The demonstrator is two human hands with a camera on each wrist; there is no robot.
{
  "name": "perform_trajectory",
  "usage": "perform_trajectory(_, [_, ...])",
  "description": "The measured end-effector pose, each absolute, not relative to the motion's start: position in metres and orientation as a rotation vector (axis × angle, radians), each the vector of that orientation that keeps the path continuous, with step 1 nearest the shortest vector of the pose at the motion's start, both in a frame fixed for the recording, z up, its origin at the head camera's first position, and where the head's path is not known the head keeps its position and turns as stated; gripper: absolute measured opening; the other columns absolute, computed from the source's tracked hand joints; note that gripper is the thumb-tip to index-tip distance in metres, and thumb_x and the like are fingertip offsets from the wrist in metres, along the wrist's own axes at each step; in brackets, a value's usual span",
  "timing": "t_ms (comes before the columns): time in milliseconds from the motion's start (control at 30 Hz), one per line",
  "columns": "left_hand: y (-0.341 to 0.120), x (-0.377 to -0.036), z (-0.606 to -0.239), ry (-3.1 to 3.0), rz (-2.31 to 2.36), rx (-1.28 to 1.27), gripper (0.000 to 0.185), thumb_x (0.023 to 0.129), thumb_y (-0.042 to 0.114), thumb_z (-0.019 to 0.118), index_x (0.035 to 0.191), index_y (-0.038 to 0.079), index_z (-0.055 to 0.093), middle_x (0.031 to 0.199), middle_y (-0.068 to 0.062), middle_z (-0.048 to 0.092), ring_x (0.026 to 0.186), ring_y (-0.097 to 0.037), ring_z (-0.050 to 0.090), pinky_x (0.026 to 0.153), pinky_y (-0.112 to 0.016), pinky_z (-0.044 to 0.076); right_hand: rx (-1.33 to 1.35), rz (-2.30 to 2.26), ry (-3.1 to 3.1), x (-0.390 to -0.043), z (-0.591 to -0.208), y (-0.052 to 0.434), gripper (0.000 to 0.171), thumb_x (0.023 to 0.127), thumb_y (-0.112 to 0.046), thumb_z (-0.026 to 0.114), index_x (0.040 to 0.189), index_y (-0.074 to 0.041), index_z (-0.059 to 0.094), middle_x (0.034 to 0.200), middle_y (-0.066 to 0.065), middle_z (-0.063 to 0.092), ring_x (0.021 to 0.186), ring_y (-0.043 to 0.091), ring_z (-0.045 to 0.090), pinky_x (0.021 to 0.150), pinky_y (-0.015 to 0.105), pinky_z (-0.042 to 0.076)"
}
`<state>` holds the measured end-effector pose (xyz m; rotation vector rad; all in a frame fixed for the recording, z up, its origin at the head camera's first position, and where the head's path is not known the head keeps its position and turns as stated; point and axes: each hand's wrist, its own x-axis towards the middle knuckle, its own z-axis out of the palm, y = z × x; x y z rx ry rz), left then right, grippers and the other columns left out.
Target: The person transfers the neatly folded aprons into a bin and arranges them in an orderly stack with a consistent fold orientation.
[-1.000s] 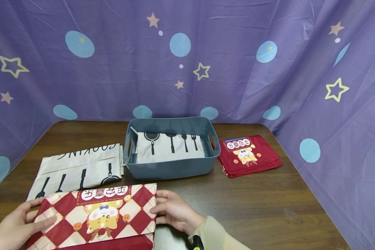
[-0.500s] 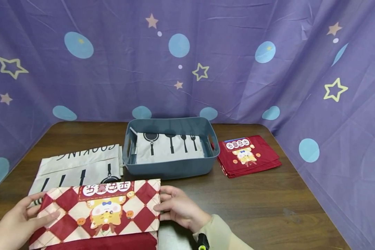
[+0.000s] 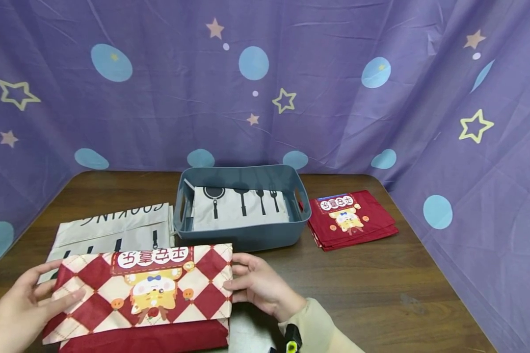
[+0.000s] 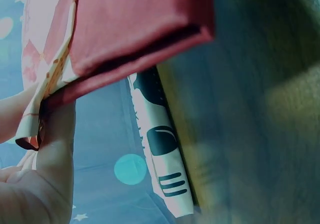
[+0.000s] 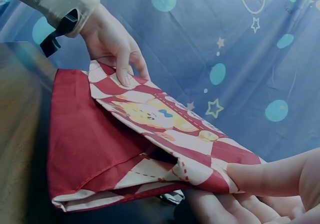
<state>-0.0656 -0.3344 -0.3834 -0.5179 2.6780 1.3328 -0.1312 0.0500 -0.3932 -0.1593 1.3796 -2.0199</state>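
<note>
I pinch the folded checked cloth [image 3: 145,294] at both ends, left hand [image 3: 22,304] and right hand [image 3: 260,287], holding it just above the table's [image 3: 357,294] near edge. Beyond, the bin [image 3: 243,235] already holds one white cloth [image 3: 240,208]; another white cloth [image 3: 115,230] and red cloths [image 3: 353,220] still wait outside.

Bare left grip [image 3: 19,306], right grip [image 3: 260,284] with beige sleeve [image 3: 322,328], black wrist strap [image 3: 293,336] with yellow marking
</note>
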Motion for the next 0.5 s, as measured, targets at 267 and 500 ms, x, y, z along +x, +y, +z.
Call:
perform_trajectory(267, [-0.327, -0.064, -0.377, 2.697, 1.402, -0.496, 0.095, 0.097, 0.027, 0.065, 0.152, -0.008, -0.003, 0.114, -0.033, 0.063, 0.073, -0.004, 0.066, 0.063, -0.037, 0.062, -0.191, -2.028, 1.384, -0.133, -0.386, 0.056, 0.054, 0.087, 0.014, 0.056, 0.138, 0.004, 0.044, 0.113, 0.008, 0.069, 0.081, 0.013, 0.067, 0.066, 0.027, 0.058])
perform_trajectory(500, [-0.319, -0.066, -0.374, 2.743, 1.488, -0.51, 0.083, 0.095, 0.025, 0.068, 0.156, 0.022, 0.013, 0.131, -0.028, 0.055, 0.077, 0.014, 0.055, 0.061, -0.031, 0.061, -0.199, -2.041, 1.388, -0.139, -0.379, 0.063, 0.055, 0.086, 0.014, 0.056, 0.139, 0.004, 0.044, 0.108, 0.004, 0.069, 0.082, 0.013, 0.068, 0.068, 0.029, 0.058])
